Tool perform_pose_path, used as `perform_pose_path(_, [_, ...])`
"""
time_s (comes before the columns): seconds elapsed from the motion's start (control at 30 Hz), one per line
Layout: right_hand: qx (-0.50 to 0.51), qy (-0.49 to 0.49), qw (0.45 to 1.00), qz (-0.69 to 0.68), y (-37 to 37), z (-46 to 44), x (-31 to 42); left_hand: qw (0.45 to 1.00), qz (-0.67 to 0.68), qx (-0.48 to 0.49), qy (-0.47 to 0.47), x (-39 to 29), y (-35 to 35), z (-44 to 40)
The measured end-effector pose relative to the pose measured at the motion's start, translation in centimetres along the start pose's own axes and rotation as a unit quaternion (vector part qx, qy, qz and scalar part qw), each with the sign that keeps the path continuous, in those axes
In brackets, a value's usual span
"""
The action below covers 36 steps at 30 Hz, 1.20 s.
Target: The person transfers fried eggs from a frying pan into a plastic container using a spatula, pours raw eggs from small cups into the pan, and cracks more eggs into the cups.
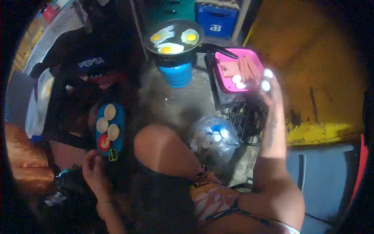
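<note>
My right hand (271,89) is beside the right edge of a pink tray (255,55), its fingers closed around white eggs (265,85). In the tray lie two more white eggs (236,79), a pink slab (230,69) and long reddish-pink strips (246,67). Three eggs with yellow yolks (170,48) lie in a round pan (179,32) on a blue gas canister (176,75). My left hand (94,167) hangs at lower left, fingers slightly curled and apart, near a blue tray (120,134) with several pale round pieces (110,112) and a red disc (103,142).
A clear plastic bag (221,150) with white eggshells sits beside a black wire rack (247,121). A blue crate (216,20) stands behind the pan. A yellow-brown surface (311,78) is at right, and dark crates marked PEPSI (91,62) are at left.
</note>
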State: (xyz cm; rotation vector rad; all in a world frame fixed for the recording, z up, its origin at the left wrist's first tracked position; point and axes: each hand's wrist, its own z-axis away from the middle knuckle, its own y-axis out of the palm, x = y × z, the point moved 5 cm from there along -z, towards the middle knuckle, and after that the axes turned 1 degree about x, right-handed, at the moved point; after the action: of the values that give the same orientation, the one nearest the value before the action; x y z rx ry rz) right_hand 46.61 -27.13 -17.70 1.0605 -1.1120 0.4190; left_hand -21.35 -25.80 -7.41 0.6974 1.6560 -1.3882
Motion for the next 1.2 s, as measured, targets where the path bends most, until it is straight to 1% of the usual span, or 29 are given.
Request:
perform_pose_path(0.07, [0.013, 0.003, 1.0, -0.016, 4.4, 4.8, -1.0, 0.986, 0.045, 0.154, 0.046, -3.6, 5.5, 0.9])
perform_pose_path(0.1, [0.027, 0.013, 0.999, -0.014, 8.2, 7.9, -1.1, 0.967, 0.1, 0.23, 0.048, -5.3, 8.5, 2.0])
perform_pose_path(0.13, [0.052, -0.002, 0.999, 0.002, 12.0, 11.2, -1.4, 0.939, 0.153, 0.304, 0.048, -7.0, 11.1, 3.4])
perform_pose_path(0.17, [0.086, -0.003, 0.983, 0.163, 13.4, 12.8, -3.0, 0.91, 0.23, 0.346, 0.018, -8.0, 13.5, 4.9])
perform_pose_path(0.2, [0.173, -0.033, 0.956, 0.237, 16.2, 14.5, -4.3, 0.87, 0.304, 0.388, -0.012, -8.7, 15.4, 6.0])
perform_pose_path(0.23, [0.213, 0.062, 0.931, 0.29, 19.4, 17.0, -3.5, 0.853, 0.314, 0.416, -0.016, -9.2, 16.7, 6.3])
perform_pose_path(0.27, [0.303, -0.146, 0.809, 0.482, 22.3, 17.8, -4.9, 0.836, 0.324, 0.444, -0.018, -9.5, 17.9, 6.6])
perform_pose_path(0.3, [0.356, -0.165, 0.788, 0.475, 23.8, 18.4, -6.9, 0.818, 0.333, 0.469, -0.02, -9.3, 18.8, 6.7])
perform_pose_path(0.33, [0.408, -0.184, 0.763, 0.467, 24.9, 19.0, -8.1, 0.86, 0.257, 0.439, 0.039, -8.1, 19.2, 6.3])
perform_pose_path(0.4, [0.46, -0.106, 0.754, 0.457, 26.1, 18.9, -8.0, 0.873, 0.177, 0.448, 0.077, -6.9, 19.3, 5.5])
perform_pose_path(0.43, [0.489, -0.067, 0.744, 0.45, 26.8, 18.7, -7.8, 0.875, 0.193, 0.441, 0.055, -6.6, 18.9, 5.4])
perform_pose_path(0.47, [0.447, -0.114, 0.76, 0.458, 26.2, 18.0, -5.9, 0.876, 0.209, 0.434, 0.033, -6.5, 18.5, 5.3])
perform_pose_path(0.5, [0.397, -0.116, 0.769, 0.487, 24.2, 16.1, -4.9, 0.865, 0.279, 0.415, -0.029, -6.6, 17.7, 5.7])
perform_pose_path(0.53, [0.347, -0.115, 0.776, 0.513, 22.2, 14.2, -3.8, 0.847, 0.348, 0.391, -0.09, -6.7, 16.9, 5.8])
perform_pose_path(0.57, [0.292, -0.071, 0.772, 0.56, 20.2, 10.8, -3.6, 0.854, 0.339, 0.382, -0.101, -6.7, 16.2, 5.4])
perform_pose_path(0.6, [0.203, 0.061, 0.734, 0.646, 18.5, 7.7, -3.1, 0.863, 0.331, 0.365, -0.112, -6.5, 14.9, 4.9])
perform_pose_path(0.63, [0.117, 0.002, 0.64, 0.759, 15.9, 3.5, -3.3, 0.877, 0.324, 0.335, -0.121, -6.2, 13.4, 4.3])
perform_pose_path(0.67, [0.07, -0.038, 0.59, 0.804, 13.3, -0.1, -3.9, 0.897, 0.284, 0.322, -0.102, -5.7, 12.4, 4.0])
perform_pose_path(0.7, [0.044, -0.061, 0.559, 0.826, 10.8, -3.2, -4.6, 0.92, 0.239, 0.296, -0.088, -4.6, 11.5, 3.6])
perform_pose_path(0.73, [0.037, -0.06, 0.541, 0.838, 8.4, -6.5, -5.8, 0.942, 0.19, 0.266, -0.079, -3.3, 10.3, 3.1])
perform_pose_path(0.8, [0.046, -0.013, 0.521, 0.852, 5.0, -11.4, -8.3, 0.941, 0.241, 0.208, -0.111, -0.2, 8.2, 2.7])
perform_pose_path(0.83, [0.051, 0.015, 0.506, 0.861, 3.5, -12.9, -9.6, 0.935, 0.27, 0.196, -0.124, 1.3, 7.7, 2.7])
perform_pose_path(0.87, [0.049, 0.027, 0.501, 0.863, 2.5, -13.4, -10.5, 0.933, 0.302, 0.156, -0.12, 2.9, 6.9, 3.2])
perform_pose_path(0.9, [0.053, 0.034, 0.496, 0.866, 3.0, -14.4, -11.5, 0.946, 0.279, 0.107, -0.123, 3.4, 5.3, 2.7])
perform_pose_path(0.97, [0.043, 0.052, 0.488, 0.87, 1.5, -14.5, -12.5, 0.962, 0.226, 0.048, -0.144, 4.9, 2.8, 3.2])
perform_pose_path(1.1, [0.036, 0.053, 0.503, 0.862, 0.5, -15.3, -13.3, 0.962, 0.224, 0.016, -0.152, 5.4, 0.2, 3.4])
perform_pose_path(1.17, [0.036, 0.047, 0.524, 0.85, -0.2, -15.9, -13.6, 0.957, 0.245, -0.005, -0.154, 6.9, 0.3, 3.0])
perform_pose_path(1.2, [0.034, 0.044, 0.537, 0.842, -0.6, -16.1, -13.5, 0.965, 0.22, -0.004, -0.144, 7.0, 0.2, 2.7])
